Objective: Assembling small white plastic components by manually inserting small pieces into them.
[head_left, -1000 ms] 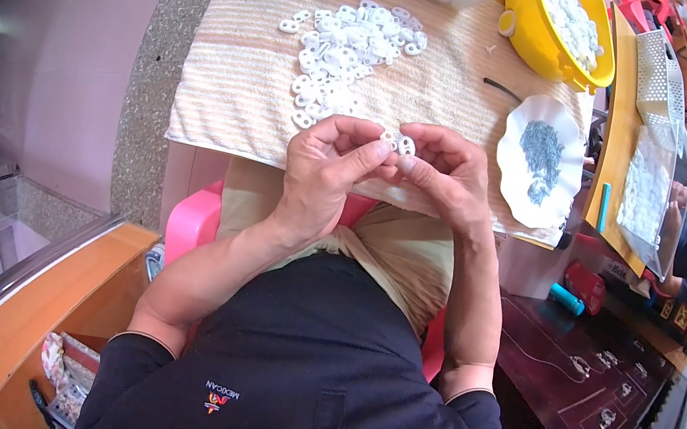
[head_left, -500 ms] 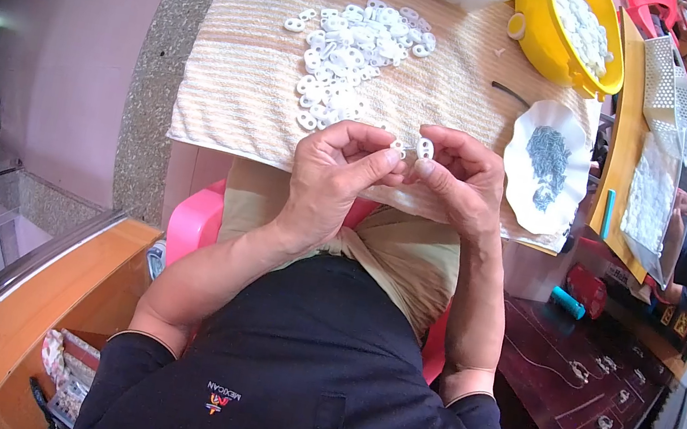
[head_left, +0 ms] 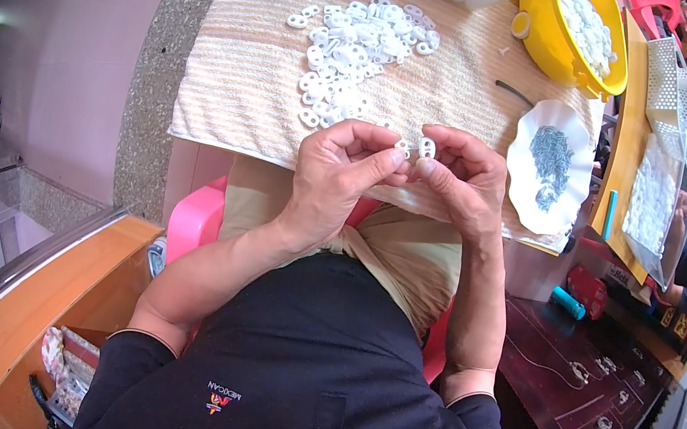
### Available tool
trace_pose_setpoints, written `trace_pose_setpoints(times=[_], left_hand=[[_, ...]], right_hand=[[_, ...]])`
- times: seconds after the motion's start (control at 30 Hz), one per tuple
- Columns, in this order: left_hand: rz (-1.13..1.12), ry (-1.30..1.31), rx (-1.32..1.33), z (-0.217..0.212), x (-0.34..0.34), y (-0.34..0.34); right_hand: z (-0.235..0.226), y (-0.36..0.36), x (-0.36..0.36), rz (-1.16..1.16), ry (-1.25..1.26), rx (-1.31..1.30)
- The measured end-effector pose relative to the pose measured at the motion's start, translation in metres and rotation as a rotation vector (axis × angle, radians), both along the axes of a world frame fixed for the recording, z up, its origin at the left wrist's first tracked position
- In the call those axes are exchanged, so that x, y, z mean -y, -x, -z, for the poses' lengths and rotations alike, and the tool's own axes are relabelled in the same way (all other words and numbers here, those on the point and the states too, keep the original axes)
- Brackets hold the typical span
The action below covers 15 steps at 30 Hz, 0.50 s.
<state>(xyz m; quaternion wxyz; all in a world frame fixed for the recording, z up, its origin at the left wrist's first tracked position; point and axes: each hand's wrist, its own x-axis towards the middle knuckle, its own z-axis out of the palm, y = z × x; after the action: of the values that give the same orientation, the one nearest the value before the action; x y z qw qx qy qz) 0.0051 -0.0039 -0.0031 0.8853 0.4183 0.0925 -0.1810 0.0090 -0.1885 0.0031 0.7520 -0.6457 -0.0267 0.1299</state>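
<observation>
Your left hand [head_left: 338, 179] and your right hand [head_left: 465, 180] met just above the near edge of the striped towel [head_left: 239, 79] that covered the table [head_left: 162, 48], fingertips drawn together. Your right hand pinched a small white oval piece [head_left: 427, 148] between thumb and forefinger, held upright so its hole showed. Your left hand's fingers were closed narrowly around a second small white piece [head_left: 403, 146], mostly hidden behind the thumb, and the two pieces sat just beside each other; whether they touched, I cannot tell. Beyond your hands, a loose pile of similar white pieces [head_left: 353, 48] lay scattered on the towel, well apart from your fingers. To your right, a white scalloped dish [head_left: 522, 167] held a heap of small dark metal parts [head_left: 549, 163], close to your right hand. Farther off, a yellow bowl [head_left: 561, 55] filled with more white pieces stood at the far right corner of the towel, and a white perforated basket [head_left: 674, 84] lay past it.
</observation>
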Motion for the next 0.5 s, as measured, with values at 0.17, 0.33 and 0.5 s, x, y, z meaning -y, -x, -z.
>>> trace_pose_setpoints(times=[0.17, 0.33, 0.5], left_hand=[[0.004, -0.005, -0.001, -0.0013, -0.0002, -0.0002], [0.028, -0.010, 0.004, 0.0007, -0.0007, -0.0011], [0.025, -0.015, -0.012, 0.0010, -0.0004, 0.0001]], right_hand=[[-0.0023, 0.0007, -0.0020, 0.008, -0.029, -0.016], [-0.0009, 0.0007, -0.0015, 0.014, -0.022, -0.011], [0.0007, 0.0014, -0.0004, 0.000, 0.048, -0.009]])
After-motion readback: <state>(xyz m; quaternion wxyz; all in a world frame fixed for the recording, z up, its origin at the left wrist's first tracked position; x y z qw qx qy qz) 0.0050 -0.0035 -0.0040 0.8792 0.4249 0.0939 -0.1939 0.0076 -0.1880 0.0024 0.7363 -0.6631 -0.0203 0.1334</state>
